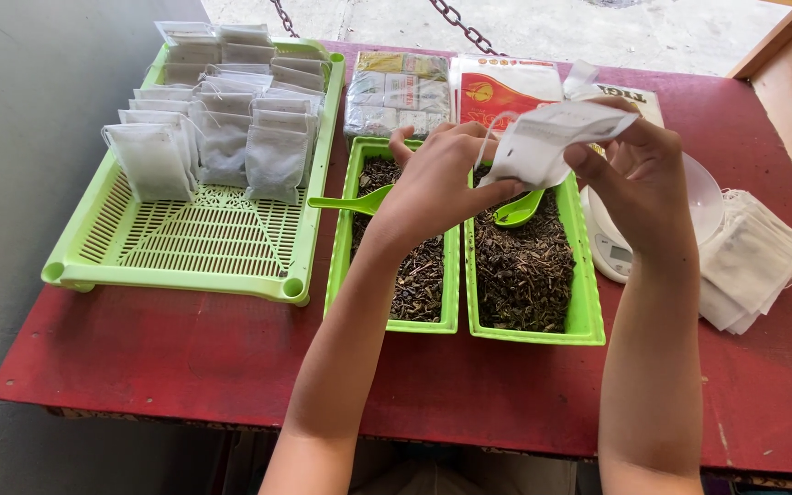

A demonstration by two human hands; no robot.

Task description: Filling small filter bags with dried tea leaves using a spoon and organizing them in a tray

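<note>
A: Presently, where is the white mesh pouch (pixel 543 142)?

B: Upper centre of the frame, held in the air above the right-hand green tray of dried leaves (pixel 526 266). Both hands are on it. Left hand (pixel 437 179) pinches its lower left edge, fingers (pixel 497 194) closed on the fabric. Right hand (pixel 643 174) closes on the upper right end.

A: Orientation?

B: Long axis runs from lower left up to upper right, tilted. The pouch lies between the two hands, equally near each. I cannot tell if its mouth is open.

A: Directly underneath?

B: A green scoop (pixel 517 211) lying in the leaves, just below the pouch. A second scoop (pixel 355 202) rests across the left tray of leaves (pixel 396 266), its handle poking out to the left.

A: Further out?

B: Right of frame: a white scale with bowl (pixel 616 247), partly hidden by the right wrist, and a stack of empty pouches (pixel 753 261). Upper left: a green slatted basket (pixel 194 243) with filled pouches (pixel 222 110) standing in rows. Packets (pixel 396 92) sit behind the trays. All on a red bench (pixel 185 357).
</note>
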